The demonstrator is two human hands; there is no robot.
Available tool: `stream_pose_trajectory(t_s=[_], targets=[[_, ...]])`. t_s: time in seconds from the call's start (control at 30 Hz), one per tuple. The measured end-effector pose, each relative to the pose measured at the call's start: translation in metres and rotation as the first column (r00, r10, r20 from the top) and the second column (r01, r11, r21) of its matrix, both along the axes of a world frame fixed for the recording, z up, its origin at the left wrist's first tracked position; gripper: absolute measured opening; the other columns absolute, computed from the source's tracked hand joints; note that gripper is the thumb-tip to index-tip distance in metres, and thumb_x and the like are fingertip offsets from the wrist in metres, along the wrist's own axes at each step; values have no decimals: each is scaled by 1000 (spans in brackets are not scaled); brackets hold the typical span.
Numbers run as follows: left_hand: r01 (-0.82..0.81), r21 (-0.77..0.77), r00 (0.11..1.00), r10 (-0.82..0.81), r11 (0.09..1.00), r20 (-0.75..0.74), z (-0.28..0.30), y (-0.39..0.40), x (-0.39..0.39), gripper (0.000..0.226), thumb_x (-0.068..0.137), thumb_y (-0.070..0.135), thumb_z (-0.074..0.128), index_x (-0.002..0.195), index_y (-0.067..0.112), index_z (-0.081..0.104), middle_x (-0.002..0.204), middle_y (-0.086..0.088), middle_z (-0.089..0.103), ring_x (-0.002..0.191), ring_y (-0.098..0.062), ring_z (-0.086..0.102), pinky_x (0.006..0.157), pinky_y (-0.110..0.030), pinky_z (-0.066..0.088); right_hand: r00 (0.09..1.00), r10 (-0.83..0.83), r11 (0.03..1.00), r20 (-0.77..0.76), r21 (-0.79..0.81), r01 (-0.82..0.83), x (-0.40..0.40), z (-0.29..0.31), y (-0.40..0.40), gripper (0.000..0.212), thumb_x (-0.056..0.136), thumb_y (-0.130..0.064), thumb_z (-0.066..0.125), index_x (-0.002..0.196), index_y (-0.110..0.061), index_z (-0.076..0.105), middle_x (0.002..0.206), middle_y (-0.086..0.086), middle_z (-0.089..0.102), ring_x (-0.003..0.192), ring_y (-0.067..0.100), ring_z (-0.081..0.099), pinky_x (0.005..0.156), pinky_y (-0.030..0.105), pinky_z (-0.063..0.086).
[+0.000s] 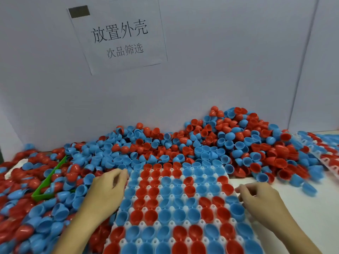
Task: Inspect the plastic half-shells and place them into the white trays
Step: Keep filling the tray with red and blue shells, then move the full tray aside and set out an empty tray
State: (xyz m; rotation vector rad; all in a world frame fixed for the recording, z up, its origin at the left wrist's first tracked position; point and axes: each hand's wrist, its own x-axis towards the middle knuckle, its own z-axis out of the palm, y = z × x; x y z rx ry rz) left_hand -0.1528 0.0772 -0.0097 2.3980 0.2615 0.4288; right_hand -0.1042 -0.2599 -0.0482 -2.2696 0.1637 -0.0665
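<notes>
A white tray (126, 241) lies in front of me, its cups filled with red half-shells (145, 215) and blue half-shells (181, 215), open sides up. My left hand (108, 186) has curled fingers at the tray's far left edge and appears to grip it. My right hand (256, 197) curls its fingers over the tray's right edge. A big heap of loose red and blue half-shells (183, 143) lies behind the tray and spreads down its left side.
A green plastic tray (48, 182) sits half buried in the loose shells on the left. Another filled white tray (324, 160) lies at the far right. A grey wall with a paper sign (119, 35) stands behind the heap. Bare white tabletop (311, 208) lies right of my right hand.
</notes>
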Motion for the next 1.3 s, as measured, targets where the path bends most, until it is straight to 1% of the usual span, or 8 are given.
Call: stream_pose_trajectory(t_s=[0.2,0.33,0.5,0.7,0.87,0.97,1.17,1.3], targets=[[-99,-154,995,102,983,13,-46,25,-31,35,101,47,35,100,34,68,106,12,70,108,-12,64,104,-43,48,998,9,1000,-66,-15,-10,-4,2,-1,39,98,-28,54,84,3,74,76,14,73,77,32,69,70,39,57],[8,-59,999,-5,998,54,-46,13,-34,64,84,68,21,87,21,64,82,6,58,74,-6,50,66,-11,38,998,17,1000,-55,-21,-18,-6,4,-4,40,99,-29,53,77,-5,77,69,2,74,72,28,70,58,31,52],[-9,34,984,3,999,178,-42,10,-37,71,95,52,30,80,-5,68,72,-12,65,68,-21,56,66,-11,39,996,49,998,-74,33,-47,-7,8,-10,35,98,-27,54,70,-23,75,62,-10,72,70,15,68,63,29,49],[-89,80,994,84,993,64,-45,16,-39,72,102,46,35,71,-11,67,65,-22,66,64,-32,64,65,-41,49,984,7,987,-179,161,22,0,4,-17,27,95,-20,64,72,-11,77,61,1,72,69,20,67,51,23,49],[-127,66,992,126,990,27,-47,15,-36,80,98,55,27,78,-10,69,73,-21,69,65,-18,61,62,-28,43,961,4,970,-277,235,64,3,-2,-18,18,88,-21,74,75,-8,77,59,5,72,47,10,62,45,20,49],[-118,69,993,118,991,-1,-47,13,-36,71,102,48,30,84,-10,68,89,-23,69,65,-9,51,62,-18,35,959,4,950,-283,300,85,4,-2,-19,21,86,-26,76,80,-6,77,62,5,73,53,12,63,50,22,51],[-124,31,991,126,992,-51,-46,10,-36,65,103,46,31,78,-1,69,91,-26,68,68,-16,53,62,-22,36,956,37,928,-291,366,75,3,0,-21,29,79,-32,81,90,-5,77,77,6,77,62,14,68,52,22,52],[-144,-15,987,143,989,-76,-44,10,-37,70,105,44,32,75,-8,68,75,3,62,71,5,48,69,-25,36,954,60,920,-292,388,61,3,0,-23,21,79,-20,82,89,-2,79,76,10,75,55,13,64,54,24,52]])
